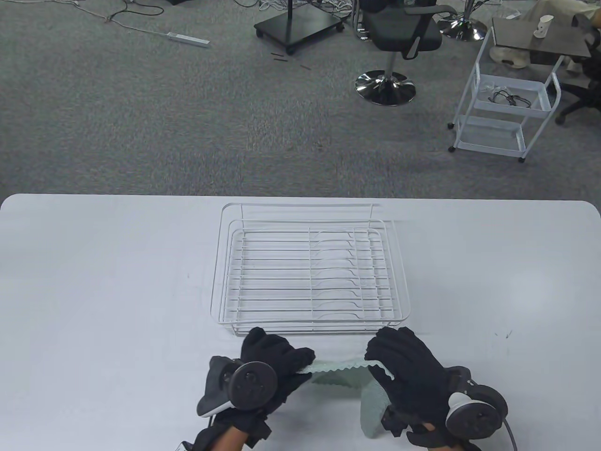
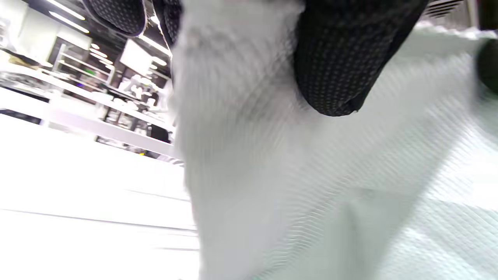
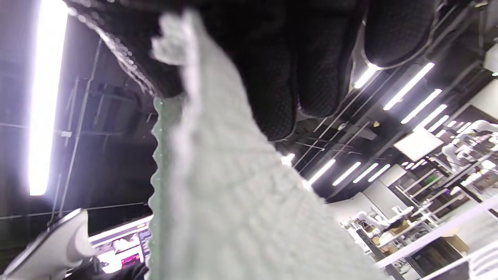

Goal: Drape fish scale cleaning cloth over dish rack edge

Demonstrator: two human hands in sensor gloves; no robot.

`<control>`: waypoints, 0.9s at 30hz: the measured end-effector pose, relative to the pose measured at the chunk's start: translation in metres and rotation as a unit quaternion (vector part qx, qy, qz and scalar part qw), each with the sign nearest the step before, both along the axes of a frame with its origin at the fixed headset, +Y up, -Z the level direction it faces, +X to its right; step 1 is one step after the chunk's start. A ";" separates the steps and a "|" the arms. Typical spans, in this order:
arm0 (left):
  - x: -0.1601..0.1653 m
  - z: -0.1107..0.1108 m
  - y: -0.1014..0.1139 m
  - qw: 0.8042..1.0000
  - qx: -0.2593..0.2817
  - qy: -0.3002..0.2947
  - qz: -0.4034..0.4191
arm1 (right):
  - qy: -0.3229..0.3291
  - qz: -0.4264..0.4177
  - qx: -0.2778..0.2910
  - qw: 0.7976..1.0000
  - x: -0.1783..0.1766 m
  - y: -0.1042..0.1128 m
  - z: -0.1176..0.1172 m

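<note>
Left hand [image 1: 267,371] pinches the cloth's [image 1: 340,376] left top corner, fingers [image 2: 342,58] clamped on the fabric, likely so the wavy edge stays taut. The cloth spans between both hands, stretched edge-up, lower part sagging below the right fingers toward the counter [image 1: 103,291]; whether it touches I cannot tell. Right hand [image 1: 408,376] grips the right corner, fingers [image 3: 280,85] clenched around the fabric. Holding both corners probably keeps the cloth spread wide enough to go over a wire. The rack [image 1: 310,270] sits just beyond the fingertips, its near edge closest, apart from the cloth. Draping not yet done.
</note>
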State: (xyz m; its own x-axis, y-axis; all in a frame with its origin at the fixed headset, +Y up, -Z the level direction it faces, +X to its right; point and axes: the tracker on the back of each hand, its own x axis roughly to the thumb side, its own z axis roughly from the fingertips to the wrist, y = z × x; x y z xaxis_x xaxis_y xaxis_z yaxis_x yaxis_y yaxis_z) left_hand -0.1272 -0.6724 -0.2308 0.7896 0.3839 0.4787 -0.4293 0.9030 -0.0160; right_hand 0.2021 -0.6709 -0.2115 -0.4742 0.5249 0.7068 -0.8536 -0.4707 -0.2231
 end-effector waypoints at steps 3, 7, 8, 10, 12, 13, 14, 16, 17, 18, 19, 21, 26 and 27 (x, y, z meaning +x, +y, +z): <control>-0.027 -0.003 0.009 0.998 -0.003 0.009 0.057 | 0.001 0.007 -0.023 1.000 0.003 -0.003 -0.003; -0.048 0.010 0.032 0.996 0.022 0.013 0.080 | 0.025 -0.038 -0.065 0.997 0.004 -0.002 -0.002; -0.048 0.017 0.042 0.996 0.041 0.010 0.083 | 0.039 -0.058 -0.072 0.995 0.004 0.002 0.000; -0.045 0.028 0.061 0.995 0.091 0.027 0.040 | 0.037 -0.065 -0.087 0.993 0.006 0.014 0.002; -0.042 0.024 0.077 0.992 0.121 0.039 0.005 | 0.011 -0.031 -0.132 0.991 0.007 0.030 -0.006; -0.039 0.015 0.084 0.993 0.111 0.039 -0.009 | -0.017 0.002 -0.137 0.990 0.008 0.038 -0.014; -0.037 0.009 0.087 0.994 0.104 0.040 -0.018 | -0.039 0.022 -0.140 0.989 0.007 0.042 -0.021; -0.032 -0.018 0.090 0.993 0.092 0.051 -0.055 | -0.082 0.092 -0.173 0.977 0.005 0.050 -0.049; -0.030 -0.028 0.089 0.992 0.087 0.057 -0.071 | -0.089 0.102 -0.187 0.973 0.003 0.050 -0.059; -0.028 -0.044 0.085 0.991 0.066 0.065 -0.101 | -0.099 0.115 -0.201 0.968 -0.001 0.049 -0.073; -0.028 -0.053 0.082 0.990 0.055 0.068 -0.112 | -0.106 0.125 -0.204 0.965 -0.003 0.047 -0.084; -0.026 -0.076 0.072 0.988 0.034 0.070 -0.131 | -0.122 0.156 -0.220 0.955 -0.010 0.042 -0.107; -0.026 -0.129 0.051 0.985 -0.013 0.087 -0.152 | -0.143 0.241 -0.270 0.921 -0.026 0.031 -0.166; -0.027 -0.139 0.047 0.984 -0.019 0.090 -0.153 | -0.143 0.252 -0.273 0.917 -0.030 0.030 -0.178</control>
State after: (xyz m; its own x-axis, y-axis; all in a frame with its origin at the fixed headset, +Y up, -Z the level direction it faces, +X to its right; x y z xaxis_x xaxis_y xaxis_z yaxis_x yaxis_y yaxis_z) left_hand -0.1539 -0.6255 -0.3702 0.9417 0.1308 0.3098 -0.1374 0.9905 -0.0007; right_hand 0.1722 -0.6410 -0.3892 -0.8789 0.4270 0.2126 -0.4402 -0.8977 -0.0170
